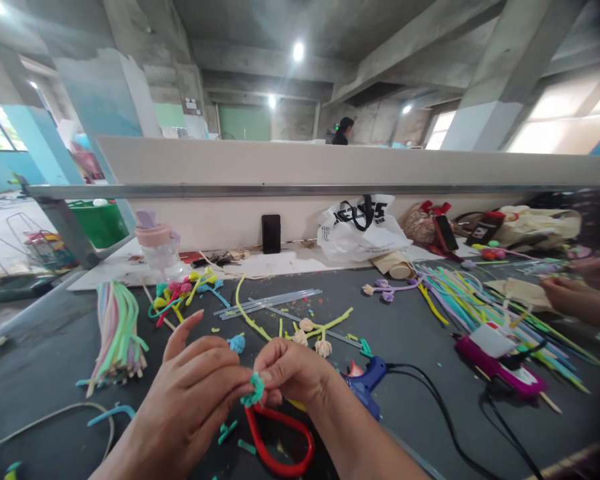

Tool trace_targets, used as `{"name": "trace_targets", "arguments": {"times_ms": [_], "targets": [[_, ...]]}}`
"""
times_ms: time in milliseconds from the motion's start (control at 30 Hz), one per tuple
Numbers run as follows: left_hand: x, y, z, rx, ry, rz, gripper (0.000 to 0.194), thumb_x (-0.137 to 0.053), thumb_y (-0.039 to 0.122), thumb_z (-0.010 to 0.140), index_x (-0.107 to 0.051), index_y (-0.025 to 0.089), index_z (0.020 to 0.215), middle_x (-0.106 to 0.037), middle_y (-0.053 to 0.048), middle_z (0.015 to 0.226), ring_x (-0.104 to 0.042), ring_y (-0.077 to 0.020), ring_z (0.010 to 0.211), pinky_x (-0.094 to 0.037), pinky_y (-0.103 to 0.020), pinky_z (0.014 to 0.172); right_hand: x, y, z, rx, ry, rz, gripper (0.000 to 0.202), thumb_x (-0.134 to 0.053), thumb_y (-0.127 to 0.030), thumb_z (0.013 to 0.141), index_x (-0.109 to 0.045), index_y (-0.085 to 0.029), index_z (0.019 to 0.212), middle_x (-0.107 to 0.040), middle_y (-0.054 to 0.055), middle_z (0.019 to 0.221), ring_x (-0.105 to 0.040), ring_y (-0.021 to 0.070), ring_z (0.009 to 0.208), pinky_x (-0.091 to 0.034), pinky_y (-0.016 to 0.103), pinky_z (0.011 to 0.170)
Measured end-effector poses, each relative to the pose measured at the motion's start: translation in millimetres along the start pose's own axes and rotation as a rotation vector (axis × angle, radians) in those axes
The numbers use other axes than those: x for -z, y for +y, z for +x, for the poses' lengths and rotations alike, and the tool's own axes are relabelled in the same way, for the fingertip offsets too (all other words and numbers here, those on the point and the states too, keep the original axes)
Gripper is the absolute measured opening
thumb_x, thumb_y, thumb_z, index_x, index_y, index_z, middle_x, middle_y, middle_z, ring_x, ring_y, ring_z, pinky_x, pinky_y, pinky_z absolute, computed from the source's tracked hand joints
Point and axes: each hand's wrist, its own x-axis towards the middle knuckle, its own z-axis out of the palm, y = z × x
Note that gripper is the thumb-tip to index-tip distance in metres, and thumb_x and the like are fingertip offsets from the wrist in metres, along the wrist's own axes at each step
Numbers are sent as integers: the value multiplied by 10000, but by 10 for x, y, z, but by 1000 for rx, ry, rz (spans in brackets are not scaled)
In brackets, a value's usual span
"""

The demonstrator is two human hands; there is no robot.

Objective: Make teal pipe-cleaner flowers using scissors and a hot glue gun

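Between my two hands is a small curled teal piece of fuzzy chenille stem (253,393). The fingertips of my left hand (195,383) pinch it from the left, with the index finger raised. From the right, the thumb and fingers of my right hand (295,373) close on it. Just below lies a red looped handle (307,447), its other end hidden under my hands. A blue glue gun (367,383) rests beside my right wrist. Past my fingers are a small blue fuzzy ball (237,343) and yellow-green stems (337,321) with cream fuzzy flowers (323,347).
A bundle of pastel stems (117,327) lies at left, near a lidded clear cup (157,247). A phone (271,234) and white bag (363,230) stand at the back. At right are a magenta power strip (500,367), cables, loose stems (455,293) and another person's hand (565,293).
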Motion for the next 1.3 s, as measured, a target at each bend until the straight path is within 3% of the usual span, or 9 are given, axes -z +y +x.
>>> {"name": "trace_targets", "arguments": {"times_ms": [200, 500, 800, 1067, 1300], "targets": [[-15, 34, -6, 10, 40, 44, 142, -537, 178, 817, -637, 264, 870, -684, 28, 785, -602, -158, 807, -173, -432, 1085, 20, 17, 8, 0, 0, 14, 221, -777, -210, 529, -682, -30, 616, -653, 48, 508, -485, 60, 338, -359, 179, 345], [-39, 25, -7, -23, 0, 92, 97, -604, 184, 777, -632, 245, 847, -684, 37, 796, -607, -157, 803, -190, -395, 1084, -42, 3, -11, -1, -9, 26, 201, -769, -202, 542, -673, -38, 608, -667, 50, 527, -491, 60, 348, -347, 182, 356], [-10, 14, -12, 125, 63, -109, 133, -545, 166, 808, -635, 248, 861, -678, 15, 793, -603, -165, 804, -200, -450, 1070, 17, -14, -41, 18, -45, -31, 261, -792, -254, 536, -679, -34, 619, -660, 48, 512, -493, 61, 348, -331, 176, 344], [6, 49, 35, 119, -196, -294, 212, -565, 121, 810, -658, 274, 921, -689, 50, 821, -620, -125, 816, -58, -437, 1113, 32, -15, -54, -26, -99, -86, 276, -802, -255, 555, -685, -20, 642, -653, 38, 511, -485, 48, 350, -342, 164, 351], [41, 19, 19, 166, -397, -476, 147, -547, 213, 846, -660, 237, 755, -674, 38, 752, -626, -111, 772, -116, -401, 1106, 23, -19, -30, -167, -229, -202, 251, -800, -228, 563, -676, -24, 641, -614, 5, 473, -495, 53, 356, -384, 151, 385]]}}
